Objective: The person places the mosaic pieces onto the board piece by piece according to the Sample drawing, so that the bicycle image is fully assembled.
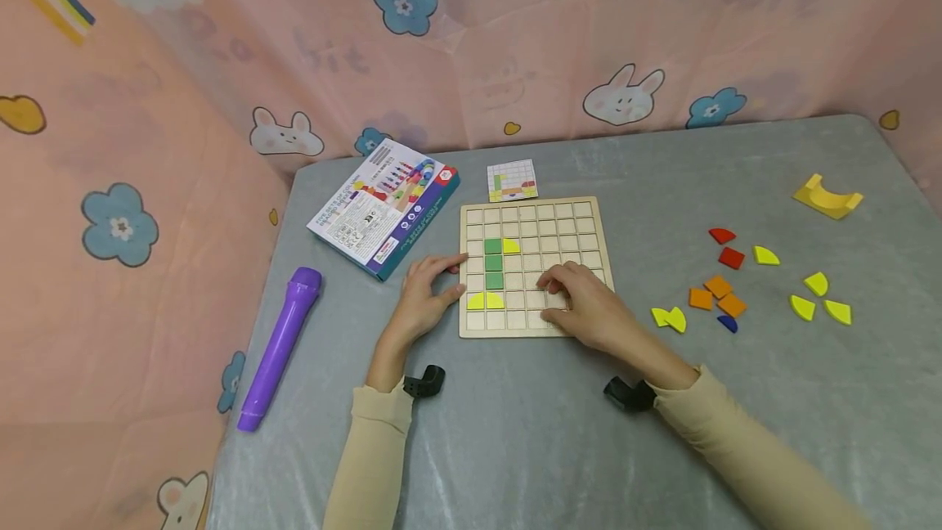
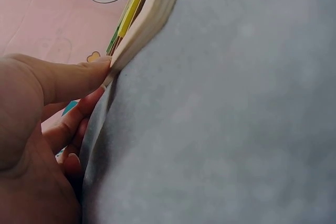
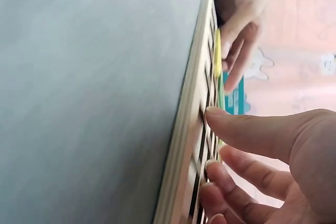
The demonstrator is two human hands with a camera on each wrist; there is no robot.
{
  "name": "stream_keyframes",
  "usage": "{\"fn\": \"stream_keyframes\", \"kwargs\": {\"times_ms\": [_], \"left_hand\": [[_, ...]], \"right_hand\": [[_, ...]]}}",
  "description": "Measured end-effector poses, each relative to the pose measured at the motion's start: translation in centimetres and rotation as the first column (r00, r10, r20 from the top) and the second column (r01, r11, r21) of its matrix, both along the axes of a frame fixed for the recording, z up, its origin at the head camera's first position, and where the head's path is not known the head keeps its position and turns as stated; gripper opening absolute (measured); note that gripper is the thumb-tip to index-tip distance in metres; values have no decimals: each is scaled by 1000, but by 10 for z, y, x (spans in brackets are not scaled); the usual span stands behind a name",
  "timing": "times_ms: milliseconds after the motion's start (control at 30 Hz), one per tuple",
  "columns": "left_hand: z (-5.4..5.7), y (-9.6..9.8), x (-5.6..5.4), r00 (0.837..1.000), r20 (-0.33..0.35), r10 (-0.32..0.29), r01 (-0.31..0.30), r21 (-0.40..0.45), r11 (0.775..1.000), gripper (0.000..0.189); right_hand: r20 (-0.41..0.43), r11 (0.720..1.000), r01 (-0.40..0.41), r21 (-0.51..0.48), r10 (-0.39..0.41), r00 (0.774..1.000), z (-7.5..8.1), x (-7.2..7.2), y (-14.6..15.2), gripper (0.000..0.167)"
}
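Observation:
A square wooden grid board [image 1: 535, 323] lies on the table. On it, three green squares [image 1: 493, 262] form a column, a yellow quarter-round piece [image 1: 511, 245] sits beside the top one, and two yellow pieces [image 1: 486, 301] lie lower left. My left hand [image 1: 421, 298] touches the board's left edge; the left wrist view shows its thumb [image 2: 79, 80] straight against the rim. Over the lower right of the grid is my right hand [image 1: 585, 305], thumb and fingers apart. The right wrist view shows fingertips [image 3: 214, 113] at the board's surface and no piece between them.
A pattern card [image 1: 513, 180] lies behind the board, with a printed box [image 1: 383, 207] to its left. A purple microphone-shaped object [image 1: 281, 348] is at far left. Loose red, orange, blue and yellow pieces [image 1: 717, 298] lie at right, near a yellow arch [image 1: 827, 197].

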State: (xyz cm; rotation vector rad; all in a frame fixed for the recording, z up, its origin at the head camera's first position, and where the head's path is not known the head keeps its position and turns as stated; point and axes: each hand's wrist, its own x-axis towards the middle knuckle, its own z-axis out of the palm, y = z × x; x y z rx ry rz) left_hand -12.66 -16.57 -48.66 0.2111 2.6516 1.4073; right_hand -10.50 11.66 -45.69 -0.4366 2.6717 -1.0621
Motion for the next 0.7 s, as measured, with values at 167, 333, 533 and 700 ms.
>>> {"fn": "stream_keyframes", "kwargs": {"times_ms": [167,333,533,700], "left_hand": [[-1,1,0,1000,-16,-4,4,-1,1000,47],[-1,1,0,1000,-17,-2,2,-3,1000,47],[0,2,0,1000,-8,3,-3,-5,1000,47],[-1,2,0,1000,-1,6,-6,-6,1000,47]], "right_hand": [[-11,1000,13,19,-12,1000,1,11,30,34],[2,995,21,93,-21,1000,5,20,58,38],[-16,995,-44,91,45,999,6,22,85,42],[2,986,-75,146,76,997,11,19,102,43]]}}
